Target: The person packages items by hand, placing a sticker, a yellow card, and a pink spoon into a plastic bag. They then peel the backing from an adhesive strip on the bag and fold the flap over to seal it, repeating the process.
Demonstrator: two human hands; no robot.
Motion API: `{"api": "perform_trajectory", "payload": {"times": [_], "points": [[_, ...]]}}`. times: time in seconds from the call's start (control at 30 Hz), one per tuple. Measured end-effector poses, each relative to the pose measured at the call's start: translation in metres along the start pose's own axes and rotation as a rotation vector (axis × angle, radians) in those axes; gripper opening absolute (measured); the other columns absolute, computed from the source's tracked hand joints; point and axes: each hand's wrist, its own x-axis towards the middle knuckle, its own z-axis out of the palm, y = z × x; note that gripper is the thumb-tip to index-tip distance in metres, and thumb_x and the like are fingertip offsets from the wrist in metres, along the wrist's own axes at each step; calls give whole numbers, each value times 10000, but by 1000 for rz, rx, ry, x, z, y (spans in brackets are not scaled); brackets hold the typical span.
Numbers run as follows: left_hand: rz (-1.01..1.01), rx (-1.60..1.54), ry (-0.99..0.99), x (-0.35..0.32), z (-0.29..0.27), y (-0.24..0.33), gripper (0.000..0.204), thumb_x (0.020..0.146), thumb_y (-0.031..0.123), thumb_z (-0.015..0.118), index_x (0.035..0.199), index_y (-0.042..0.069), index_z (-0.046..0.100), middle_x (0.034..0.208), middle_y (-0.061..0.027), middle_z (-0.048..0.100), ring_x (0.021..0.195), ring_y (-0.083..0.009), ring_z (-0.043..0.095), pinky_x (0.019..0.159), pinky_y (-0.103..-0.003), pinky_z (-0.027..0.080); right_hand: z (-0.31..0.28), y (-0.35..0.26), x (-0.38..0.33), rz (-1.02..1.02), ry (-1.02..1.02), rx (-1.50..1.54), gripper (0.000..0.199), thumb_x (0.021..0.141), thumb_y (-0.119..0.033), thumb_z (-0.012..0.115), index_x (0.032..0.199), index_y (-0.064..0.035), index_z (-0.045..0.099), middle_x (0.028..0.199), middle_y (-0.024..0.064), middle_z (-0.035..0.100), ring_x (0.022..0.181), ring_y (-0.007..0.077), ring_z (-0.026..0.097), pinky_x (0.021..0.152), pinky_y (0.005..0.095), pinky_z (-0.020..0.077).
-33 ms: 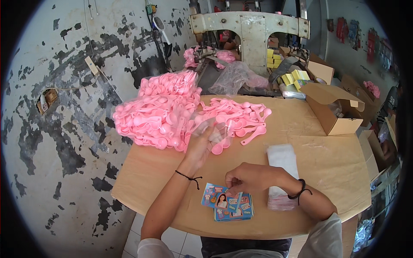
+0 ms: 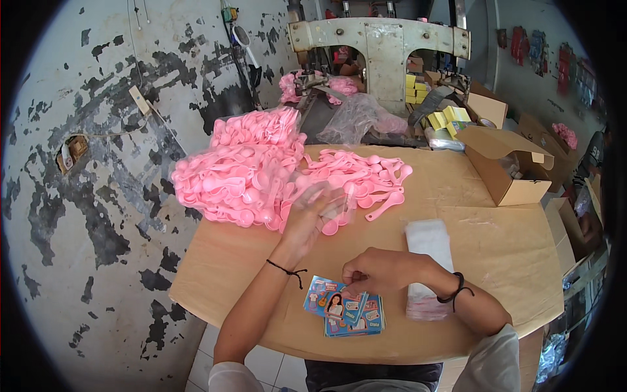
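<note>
My left hand (image 2: 308,221) is raised over the near side of the loose pink spoons (image 2: 356,171), closed around a small clear plastic bag (image 2: 338,202). The bag and fingers are slightly smeared by motion. Lower down, the fingers of my right hand (image 2: 379,269) pinch a blue printed card (image 2: 334,302). This card is tilted over a small stack of similar cards (image 2: 372,321) near the table's front edge. To the right, partly behind my right forearm, lies a pile of flat clear bags (image 2: 428,243).
Large clear bags full of pink spoons (image 2: 232,173) sit at the table's left, beside the peeling wall (image 2: 98,215). Brown paper covers the table (image 2: 496,261). An open cardboard box (image 2: 516,183) stands at the far right. Behind the table is a heavy metal machine (image 2: 385,52).
The card in my right hand has shifted slightly to the left. My left hand and the bag have moved a little; the fingers now look more blurred.
</note>
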Motion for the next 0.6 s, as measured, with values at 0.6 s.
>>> {"api": "perform_trajectory", "payload": {"times": [0.6], "points": [[102, 22, 84, -5, 7, -9, 385, 891, 224, 700, 1155, -19, 560, 1035, -89, 637, 942, -157, 641, 877, -274, 538, -75, 57, -39, 79, 742, 193, 172, 985, -172, 552, 980, -21, 636, 689, -21, 587, 557, 33, 517, 516, 209, 429]]}}
